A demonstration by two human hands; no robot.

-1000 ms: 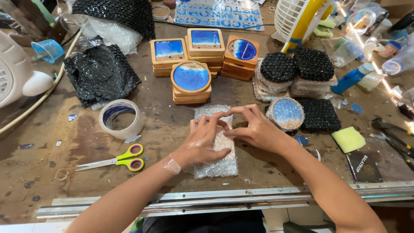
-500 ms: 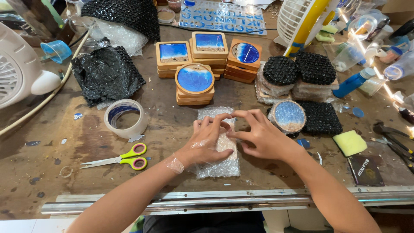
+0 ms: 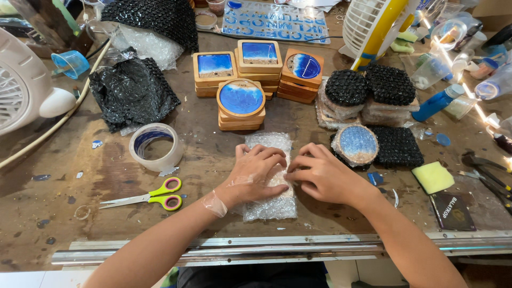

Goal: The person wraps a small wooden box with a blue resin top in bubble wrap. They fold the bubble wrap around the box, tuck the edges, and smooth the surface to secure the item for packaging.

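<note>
Pressing flat, left hand [image 3: 255, 173] and right hand [image 3: 322, 176] cover bubble wrap [image 3: 269, 205].

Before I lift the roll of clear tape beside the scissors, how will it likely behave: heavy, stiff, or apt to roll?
The tape roll lies flat on its side, so it probably stays put until tipped on edge. Its hollow ring looks light and fairly stiff. A loose tape end at its lower rim may cling to the wooden table.

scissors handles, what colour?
Lime green with pink inner rings on the scissors, lying left of the left hand. Head view shows it best.
</note>
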